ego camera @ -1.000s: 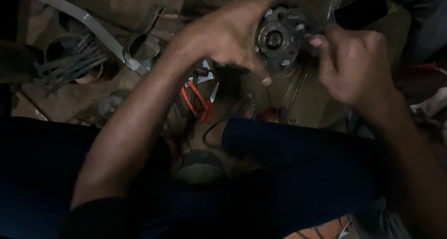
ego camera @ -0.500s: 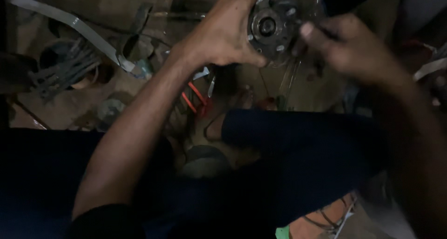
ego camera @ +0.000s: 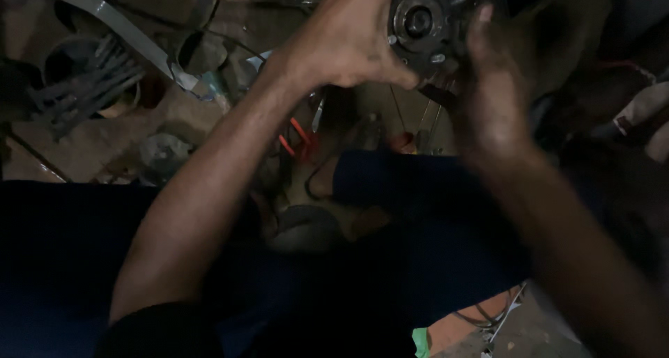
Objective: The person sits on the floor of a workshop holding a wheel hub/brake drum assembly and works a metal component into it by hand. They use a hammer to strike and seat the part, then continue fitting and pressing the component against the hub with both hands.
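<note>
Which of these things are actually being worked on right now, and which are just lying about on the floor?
In hand:
- round metal hub, with bolts on its face
- left hand gripping it
- right hand against its other side, blurred

Lying about:
- red-handled pliers
- tin of metal rods
- grey strap

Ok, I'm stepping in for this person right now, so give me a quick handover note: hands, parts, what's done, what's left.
Left hand: grips the round metal hub from its left side, held up in front.
Right hand: blurred, fingers on the hub's right edge.
Around: red-handled pliers on the dirt floor below; tin of metal rods far left.
Done: hub is off the floor, in both hands.
Left: cannot tell which bolts are fitted; check them.
</note>
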